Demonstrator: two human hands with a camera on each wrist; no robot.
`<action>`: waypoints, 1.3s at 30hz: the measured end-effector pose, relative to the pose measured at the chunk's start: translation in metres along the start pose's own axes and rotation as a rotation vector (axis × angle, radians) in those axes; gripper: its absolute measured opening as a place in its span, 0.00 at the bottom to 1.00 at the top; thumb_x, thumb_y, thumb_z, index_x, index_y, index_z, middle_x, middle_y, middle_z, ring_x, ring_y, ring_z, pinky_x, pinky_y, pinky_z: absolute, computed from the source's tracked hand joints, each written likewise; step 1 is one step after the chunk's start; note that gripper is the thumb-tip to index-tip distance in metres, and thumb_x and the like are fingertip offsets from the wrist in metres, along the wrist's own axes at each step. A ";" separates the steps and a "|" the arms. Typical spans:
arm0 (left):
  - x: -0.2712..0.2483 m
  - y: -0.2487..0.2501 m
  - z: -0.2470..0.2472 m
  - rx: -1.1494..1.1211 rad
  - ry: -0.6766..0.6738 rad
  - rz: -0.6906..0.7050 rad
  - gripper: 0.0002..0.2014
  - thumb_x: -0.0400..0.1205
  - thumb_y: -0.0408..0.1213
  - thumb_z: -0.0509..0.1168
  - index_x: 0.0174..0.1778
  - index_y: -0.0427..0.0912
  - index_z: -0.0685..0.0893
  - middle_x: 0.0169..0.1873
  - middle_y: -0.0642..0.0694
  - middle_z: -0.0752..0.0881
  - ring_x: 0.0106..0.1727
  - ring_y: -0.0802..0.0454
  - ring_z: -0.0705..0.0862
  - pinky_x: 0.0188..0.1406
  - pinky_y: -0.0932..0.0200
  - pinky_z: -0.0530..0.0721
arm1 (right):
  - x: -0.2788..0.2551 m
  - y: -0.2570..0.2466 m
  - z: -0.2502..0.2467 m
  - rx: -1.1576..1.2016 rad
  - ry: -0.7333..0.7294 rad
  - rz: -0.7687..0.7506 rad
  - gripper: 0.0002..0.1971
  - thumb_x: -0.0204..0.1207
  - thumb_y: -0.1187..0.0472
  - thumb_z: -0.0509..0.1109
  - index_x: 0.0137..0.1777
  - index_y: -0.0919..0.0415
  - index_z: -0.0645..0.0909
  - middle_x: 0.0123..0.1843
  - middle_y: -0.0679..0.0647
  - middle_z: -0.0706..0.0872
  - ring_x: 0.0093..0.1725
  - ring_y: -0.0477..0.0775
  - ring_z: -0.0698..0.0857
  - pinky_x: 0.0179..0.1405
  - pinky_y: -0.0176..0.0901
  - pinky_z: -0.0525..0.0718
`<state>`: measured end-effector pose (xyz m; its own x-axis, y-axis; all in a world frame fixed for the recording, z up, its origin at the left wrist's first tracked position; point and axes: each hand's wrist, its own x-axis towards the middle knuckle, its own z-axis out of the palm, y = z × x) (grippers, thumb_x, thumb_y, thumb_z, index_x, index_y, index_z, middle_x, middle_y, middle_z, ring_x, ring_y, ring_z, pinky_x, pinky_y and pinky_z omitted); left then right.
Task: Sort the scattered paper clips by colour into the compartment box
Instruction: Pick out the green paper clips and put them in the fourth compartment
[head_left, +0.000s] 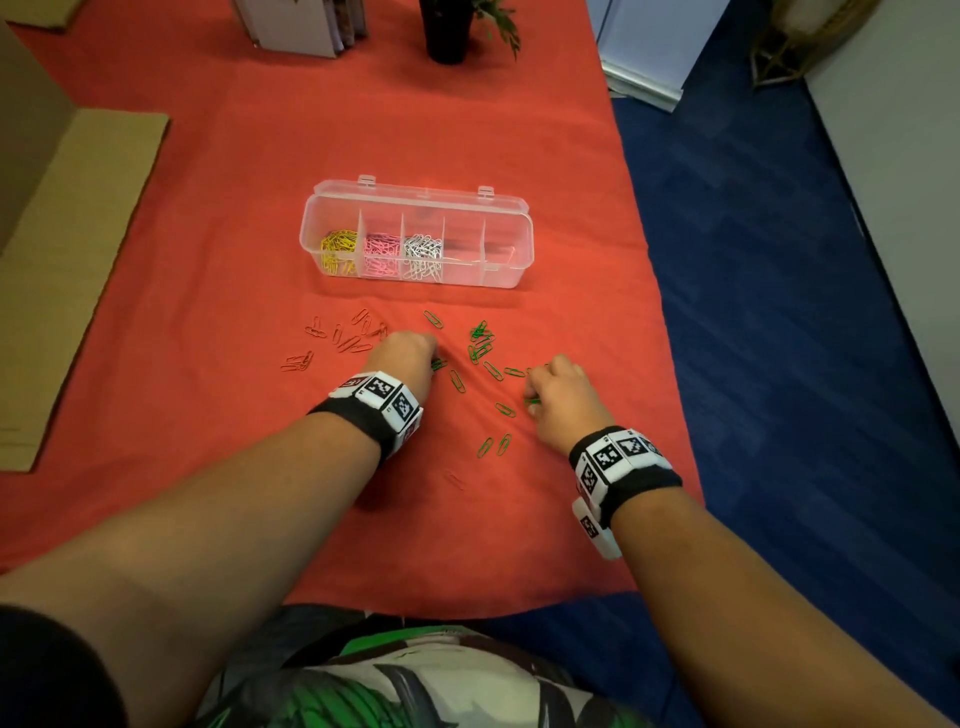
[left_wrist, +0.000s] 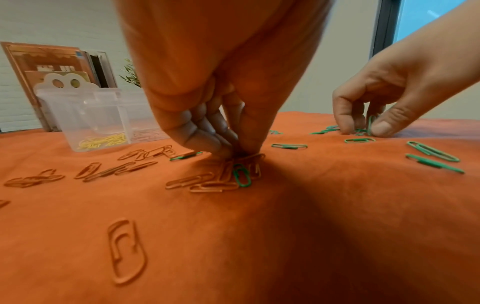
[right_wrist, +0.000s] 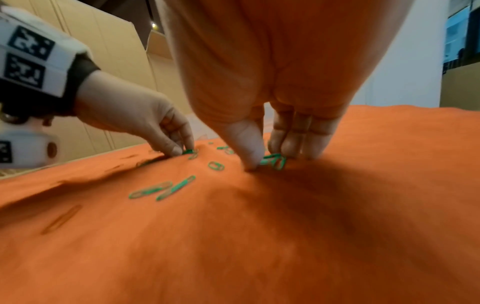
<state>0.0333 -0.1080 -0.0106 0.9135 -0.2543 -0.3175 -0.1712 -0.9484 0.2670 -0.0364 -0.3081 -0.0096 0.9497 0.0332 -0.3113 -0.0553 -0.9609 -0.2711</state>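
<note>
The clear compartment box (head_left: 511, 270) stands open mid-table with yellow (head_left: 338, 250), pink (head_left: 383, 254) and white clips (head_left: 423, 254) in its three left cells. Red clips (head_left: 345, 340) lie scattered on the left, green clips (head_left: 483, 340) on the right. My left hand (head_left: 434, 358) has its fingertips bunched on a small heap of red clips (left_wrist: 207, 185) with one green clip (left_wrist: 242, 178) among them. My right hand (head_left: 532, 397) pinches green clips (right_wrist: 275, 160) between thumb and fingers against the cloth.
An orange-red cloth (head_left: 260, 208) covers the table. Cardboard sheets (head_left: 67, 260) lie at the left. A book stack (head_left: 306, 26) and a dark plant pot (head_left: 447, 31) stand at the far edge. The table's right edge (head_left: 654, 291) drops to blue carpet.
</note>
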 end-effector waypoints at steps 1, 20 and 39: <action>0.000 0.000 0.001 -0.004 0.007 0.008 0.13 0.77 0.30 0.61 0.56 0.39 0.83 0.53 0.35 0.86 0.57 0.36 0.83 0.56 0.48 0.81 | 0.001 0.000 0.001 0.008 0.002 0.002 0.07 0.72 0.63 0.68 0.50 0.60 0.79 0.55 0.59 0.76 0.58 0.63 0.75 0.58 0.51 0.78; -0.029 0.004 -0.031 -1.697 -0.352 -0.396 0.09 0.58 0.35 0.52 0.27 0.38 0.75 0.22 0.43 0.83 0.24 0.49 0.82 0.26 0.66 0.81 | 0.008 0.008 -0.020 1.125 -0.099 0.436 0.13 0.81 0.70 0.56 0.36 0.56 0.72 0.29 0.54 0.72 0.21 0.45 0.73 0.13 0.31 0.74; -0.019 0.040 -0.011 -0.895 -0.169 -0.227 0.13 0.79 0.25 0.55 0.39 0.40 0.84 0.33 0.34 0.81 0.32 0.38 0.77 0.27 0.59 0.73 | -0.002 0.005 -0.001 0.039 -0.038 0.055 0.09 0.75 0.68 0.61 0.54 0.67 0.76 0.58 0.64 0.77 0.59 0.66 0.80 0.57 0.53 0.78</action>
<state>0.0135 -0.1389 0.0164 0.8125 -0.1717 -0.5571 0.4164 -0.4977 0.7608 -0.0382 -0.3131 -0.0094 0.9328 -0.0082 -0.3604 -0.1196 -0.9502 -0.2877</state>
